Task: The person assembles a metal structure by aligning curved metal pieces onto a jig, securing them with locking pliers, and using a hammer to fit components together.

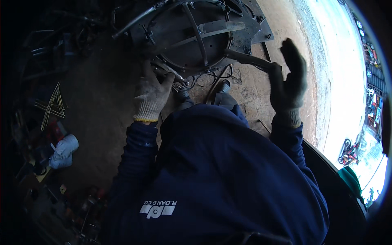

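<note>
A round dark metal frame [192,41] with crossing bars stands in front of me at the top of the view. My left hand [153,92], in a grey knit glove, is at its near left edge. The thumb and fingers are apart beside a short shiny metal tube [169,70]; the fingertips fade into shadow, so whether they touch the frame is unclear. My right hand [289,81], gloved too, is raised to the right with fingers stretched upward. Its thumb side meets the outer end of a flat dark bar [249,59] that runs out from the frame.
Cables [208,77] lie on the floor near my shoes [224,86]. Left are a bundle of thin rods [53,107], a pale wrapped bundle [64,151] and tools in shadow. Bright open ground lies to the right, with a motorcycle [349,151] farther off.
</note>
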A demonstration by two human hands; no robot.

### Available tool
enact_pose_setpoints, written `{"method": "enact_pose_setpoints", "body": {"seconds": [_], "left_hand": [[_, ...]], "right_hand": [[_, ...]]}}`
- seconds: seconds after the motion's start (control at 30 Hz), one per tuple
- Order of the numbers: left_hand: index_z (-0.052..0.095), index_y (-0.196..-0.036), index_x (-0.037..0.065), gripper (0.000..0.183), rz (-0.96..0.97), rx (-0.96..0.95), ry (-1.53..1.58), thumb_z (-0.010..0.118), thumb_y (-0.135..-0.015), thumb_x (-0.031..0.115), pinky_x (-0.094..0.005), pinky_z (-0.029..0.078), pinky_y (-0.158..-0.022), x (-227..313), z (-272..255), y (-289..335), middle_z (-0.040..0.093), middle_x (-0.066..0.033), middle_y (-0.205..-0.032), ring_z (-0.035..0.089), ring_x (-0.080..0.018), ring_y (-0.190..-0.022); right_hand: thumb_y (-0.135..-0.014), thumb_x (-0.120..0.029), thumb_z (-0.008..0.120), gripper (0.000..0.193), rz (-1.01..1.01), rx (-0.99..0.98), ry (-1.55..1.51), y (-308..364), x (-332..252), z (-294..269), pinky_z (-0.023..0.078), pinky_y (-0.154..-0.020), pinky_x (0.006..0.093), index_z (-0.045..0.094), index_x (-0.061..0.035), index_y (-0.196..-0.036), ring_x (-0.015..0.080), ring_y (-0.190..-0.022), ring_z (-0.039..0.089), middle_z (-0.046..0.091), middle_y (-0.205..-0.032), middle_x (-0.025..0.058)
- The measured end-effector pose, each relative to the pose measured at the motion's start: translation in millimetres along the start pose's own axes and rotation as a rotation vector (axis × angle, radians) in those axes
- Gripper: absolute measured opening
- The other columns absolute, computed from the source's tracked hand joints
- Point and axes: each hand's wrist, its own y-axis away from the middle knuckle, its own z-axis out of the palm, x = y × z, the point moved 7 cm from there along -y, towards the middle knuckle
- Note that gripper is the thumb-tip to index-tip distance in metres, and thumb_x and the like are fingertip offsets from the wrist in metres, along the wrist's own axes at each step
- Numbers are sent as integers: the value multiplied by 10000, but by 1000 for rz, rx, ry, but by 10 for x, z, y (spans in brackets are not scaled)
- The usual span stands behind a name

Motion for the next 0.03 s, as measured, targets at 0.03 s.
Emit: {"method": "enact_pose_setpoints", "body": {"seconds": [0.03], "left_hand": [[301,-1516,71,899,12,-35,4,749,-856,485,-510,510,-995,-24,13,-7,569,-273,-1363,609,-467,-1185]], "right_hand": [[-969,-123,666,600,49,102,-70,89,-11,-75,488,-1070,427,434,-148,-1521,379,-1328,533,520,-1462,189]]}}
